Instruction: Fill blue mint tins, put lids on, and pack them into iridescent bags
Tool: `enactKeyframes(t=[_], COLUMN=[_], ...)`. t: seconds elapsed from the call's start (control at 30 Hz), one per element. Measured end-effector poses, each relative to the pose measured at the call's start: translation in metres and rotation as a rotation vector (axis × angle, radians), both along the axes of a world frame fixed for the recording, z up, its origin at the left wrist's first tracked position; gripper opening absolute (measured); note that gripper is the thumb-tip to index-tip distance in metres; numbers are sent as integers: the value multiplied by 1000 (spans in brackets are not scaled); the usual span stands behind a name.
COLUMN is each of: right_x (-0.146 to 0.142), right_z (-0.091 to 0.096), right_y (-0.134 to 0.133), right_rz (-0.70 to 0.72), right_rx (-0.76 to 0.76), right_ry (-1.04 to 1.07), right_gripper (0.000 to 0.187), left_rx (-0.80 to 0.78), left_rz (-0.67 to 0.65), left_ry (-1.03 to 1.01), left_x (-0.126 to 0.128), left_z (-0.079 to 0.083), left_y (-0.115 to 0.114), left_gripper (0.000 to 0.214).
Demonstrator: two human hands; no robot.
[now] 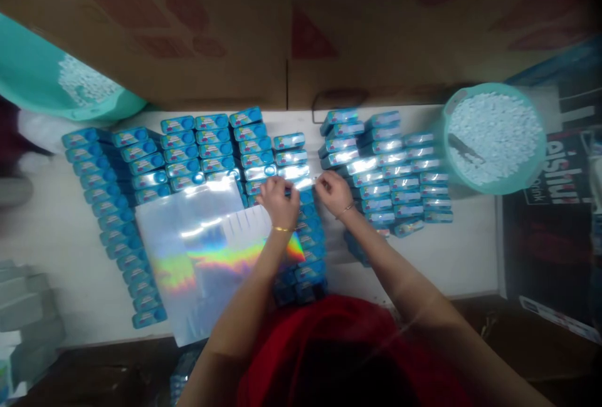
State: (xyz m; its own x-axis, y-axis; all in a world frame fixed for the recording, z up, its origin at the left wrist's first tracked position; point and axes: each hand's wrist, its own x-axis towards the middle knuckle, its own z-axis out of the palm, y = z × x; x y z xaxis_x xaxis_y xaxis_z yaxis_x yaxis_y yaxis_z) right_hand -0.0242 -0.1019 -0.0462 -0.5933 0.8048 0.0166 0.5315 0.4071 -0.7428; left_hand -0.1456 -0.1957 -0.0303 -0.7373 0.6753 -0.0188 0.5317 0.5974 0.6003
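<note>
My left hand (281,201), with a gold bracelet at the wrist, is over a column of small blue boxes (310,239). Its fingers are bent together; whatever is between them is too small to make out. Close by on the right, my right hand (335,194) pinches thumb and finger at the end of a shiny box top (301,184); any held thing is hidden. Under my left wrist and forearm lie glossy, rainbow-reflecting sheets (188,288), with a white slitted piece (242,225) on top. These sheets cover part of the box rows.
More blue box rows stand left (110,206) and right (404,181) on the white table (451,263). A green tub (540,143) of white pellets with a dark scoop (465,148) is at right, another tub (28,62) at left. Large cartons (211,81) line the back.
</note>
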Motion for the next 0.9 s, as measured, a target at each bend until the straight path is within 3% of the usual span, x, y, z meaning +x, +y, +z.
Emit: enactKeyframes(t=[0.1,0.2,0.3,0.43,0.57,0.63,0.73,0.77,0.83,0.9], right_x=[-2,-2,2,8,17,19,6,-3,-27,-54], right_z=[-10,-20,-22,-26,-35,-28,3,15,33,37], right_y=[-2,-9,-21,-33,-26,-22,-35,-46,-77,-114], right_rz=[-38,-135,-204,-63,104,56,-57,-21,180,403], right_rx=[-77,-255,-262,-154,-81,20,175,200,211,190], right_ry=[29,59,98,151,-75,-192,-148,-113,-74,-84], right_gripper=[21,10,34,44,45,45,48,47,45,45], left_rx=[-56,-88,-90,-131,-169,-145,-103,-113,-176,-268], left_rz=[-2,12,-48,-325,-461,-489,-468,-438,-373,-369], left_ry=[19,26,66,182,208,194,177,185,219,244], left_x=[1,-1,-6,-7,-7,-19,-56,-72,-103,-126], left_z=[0,5,10,6,0,7,29,37,50,55], left_y=[4,4,-5,-21,-29,-36,-67,-82,-113,-140], left_gripper=[5,11,21,35,39,40,40,39,35,31])
